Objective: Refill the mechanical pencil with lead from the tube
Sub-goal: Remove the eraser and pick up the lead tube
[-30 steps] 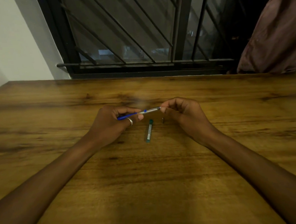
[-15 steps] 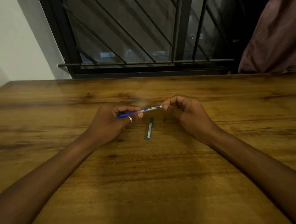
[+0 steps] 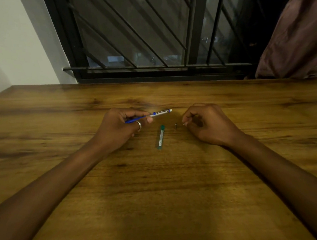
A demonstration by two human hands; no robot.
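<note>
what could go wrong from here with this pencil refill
1. The small dark part lies loose on the table right beside the right hand; a nudge could send it rolling away.
2. The lead tube lies loose too, near the left hand holding the pencil, and may roll if bumped.

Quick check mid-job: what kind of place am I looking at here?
Probably a room in a home: a wooden table set against a barred window, with a curtain hanging at its right and a plain wall at left.
</note>
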